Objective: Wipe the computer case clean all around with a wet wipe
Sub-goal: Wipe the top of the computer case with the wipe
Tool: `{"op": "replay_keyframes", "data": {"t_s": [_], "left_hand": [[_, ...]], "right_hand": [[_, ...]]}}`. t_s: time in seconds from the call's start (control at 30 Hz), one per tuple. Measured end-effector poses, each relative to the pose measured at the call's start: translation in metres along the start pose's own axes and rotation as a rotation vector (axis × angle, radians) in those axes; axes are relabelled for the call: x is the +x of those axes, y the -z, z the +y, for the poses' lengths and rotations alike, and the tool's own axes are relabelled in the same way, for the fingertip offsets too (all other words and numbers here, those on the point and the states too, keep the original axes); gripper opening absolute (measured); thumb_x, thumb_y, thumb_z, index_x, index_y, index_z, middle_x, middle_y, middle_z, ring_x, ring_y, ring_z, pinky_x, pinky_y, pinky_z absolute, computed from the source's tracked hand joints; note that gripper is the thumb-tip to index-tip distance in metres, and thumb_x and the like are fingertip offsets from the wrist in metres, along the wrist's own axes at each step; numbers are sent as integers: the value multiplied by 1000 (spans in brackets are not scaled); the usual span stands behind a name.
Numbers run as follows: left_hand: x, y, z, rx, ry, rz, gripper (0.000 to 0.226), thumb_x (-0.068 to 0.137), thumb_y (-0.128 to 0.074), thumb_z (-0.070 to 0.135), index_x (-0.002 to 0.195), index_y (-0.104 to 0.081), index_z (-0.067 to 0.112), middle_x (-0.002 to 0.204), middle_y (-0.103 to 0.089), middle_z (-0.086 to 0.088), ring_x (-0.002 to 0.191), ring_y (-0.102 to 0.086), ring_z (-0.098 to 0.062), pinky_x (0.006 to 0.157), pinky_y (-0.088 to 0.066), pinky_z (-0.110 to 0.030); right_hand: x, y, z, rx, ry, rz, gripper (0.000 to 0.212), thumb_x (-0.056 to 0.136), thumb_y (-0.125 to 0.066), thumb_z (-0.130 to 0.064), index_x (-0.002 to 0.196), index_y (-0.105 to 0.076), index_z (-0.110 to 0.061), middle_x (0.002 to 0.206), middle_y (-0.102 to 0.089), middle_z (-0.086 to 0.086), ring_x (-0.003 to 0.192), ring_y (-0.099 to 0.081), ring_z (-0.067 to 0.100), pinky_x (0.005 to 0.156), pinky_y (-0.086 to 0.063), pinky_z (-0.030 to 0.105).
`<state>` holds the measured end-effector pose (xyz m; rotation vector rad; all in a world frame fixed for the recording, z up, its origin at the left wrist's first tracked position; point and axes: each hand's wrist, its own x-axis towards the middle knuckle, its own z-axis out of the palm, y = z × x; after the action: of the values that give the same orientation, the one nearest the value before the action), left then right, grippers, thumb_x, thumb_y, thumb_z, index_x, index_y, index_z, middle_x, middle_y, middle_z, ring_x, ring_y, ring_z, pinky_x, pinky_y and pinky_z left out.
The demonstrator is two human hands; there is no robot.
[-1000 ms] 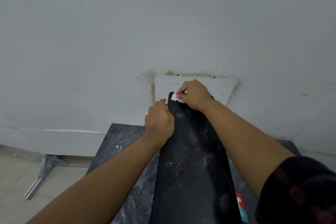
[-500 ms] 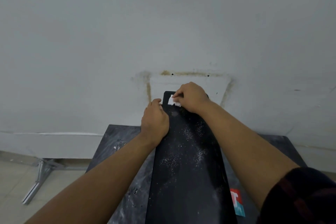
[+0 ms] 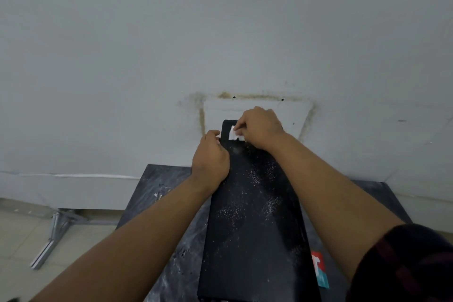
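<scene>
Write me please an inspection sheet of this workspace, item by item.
Surface: dark marbled table, smeared with white.
Job's things: black computer case stands on the table, white specks on its top; wet wipe at its far end.
Clutter: red and teal packet right of the case.
Grippers: left hand holds the case's left edge; right hand pinches the wipe against the top.
Cables: nothing seen.
Surroundings: grey wall with a stained rectangular mark; tiled floor; metal bracket on it, left.

Smooth black computer case looks speckled with dust, white wet wipe crumpled soft, table scuffed matt.
</scene>
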<state>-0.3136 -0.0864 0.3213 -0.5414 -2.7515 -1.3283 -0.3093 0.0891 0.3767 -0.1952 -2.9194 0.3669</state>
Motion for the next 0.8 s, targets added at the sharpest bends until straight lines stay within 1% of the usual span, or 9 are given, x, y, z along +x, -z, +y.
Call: {"op": "replay_keyframes", "data": {"t_s": [0.07,0.13,0.23,0.3,0.37,0.5,0.63,0.73,0.8], "left_hand": [[0,-1,0,-2,5,9,41,110,-37,14,148,-51,11,142,-60,-11,124,-60,-29,103,-48,-41],[-1,0,0,-7,3,10,41,110,-37,15,149,-51,12,143,-59,-10,125,-60,-28,104,-48,-42],[-1,1,0,-3,1,10,41,110,-37,16,149,-50,13,145,-58,-8,125,-60,-27,104,-49,-42],[0,0,0,-5,0,10,41,110,-37,16,149,-50,13,144,-59,-8,124,-60,-26,103,-49,-42],[0,0,-1,-11,3,7,41,110,-38,15,148,-50,13,142,-59,-8,121,-60,-26,103,-50,-43],[1,-2,-2,-3,-3,9,40,110,-39,16,147,-51,13,142,-60,-8,122,-61,-26,103,-51,-45],[1,-3,-3,-8,2,11,37,110,-38,17,145,-52,14,140,-61,-8,120,-61,-26,102,-51,-44],[1,-3,-4,-6,-6,12,37,110,-38,17,145,-51,13,139,-61,-8,120,-61,-25,102,-51,-43],[2,-4,-4,-25,-11,28,37,111,-36,18,144,-52,13,134,-63,-8,118,-61,-26,101,-51,-45]], "right_hand": [[0,-1,5,-34,-74,43,12,94,-79,-26,98,-83,-36,96,-77,-16,110,-59,11,98,-43,37],[-2,-4,9,99,12,-20,10,94,-79,-24,100,-85,-30,100,-76,-14,106,-62,11,96,-49,36],[-7,-3,11,225,55,-84,7,92,-83,-29,97,-85,-32,91,-68,-20,97,-61,6,90,-46,31],[-5,2,13,109,-35,-15,7,92,-81,-32,94,-84,-38,92,-71,-23,99,-63,7,96,-46,36],[-5,5,11,-22,-46,7,7,93,-79,-32,95,-84,-37,99,-76,-18,105,-64,11,100,-47,39],[-7,1,6,136,15,-68,8,92,-82,-31,98,-84,-35,98,-73,-17,104,-67,11,94,-51,35],[-7,2,9,-12,-71,18,9,93,-78,-32,97,-83,-38,105,-77,-15,110,-63,14,99,-47,40],[-10,-3,2,226,10,-86,8,92,-81,-28,98,-85,-34,97,-73,-16,98,-64,8,90,-51,34],[-10,-6,-1,251,-29,-55,6,91,-82,-32,94,-85,-37,92,-73,-18,94,-65,5,89,-50,31]]}}
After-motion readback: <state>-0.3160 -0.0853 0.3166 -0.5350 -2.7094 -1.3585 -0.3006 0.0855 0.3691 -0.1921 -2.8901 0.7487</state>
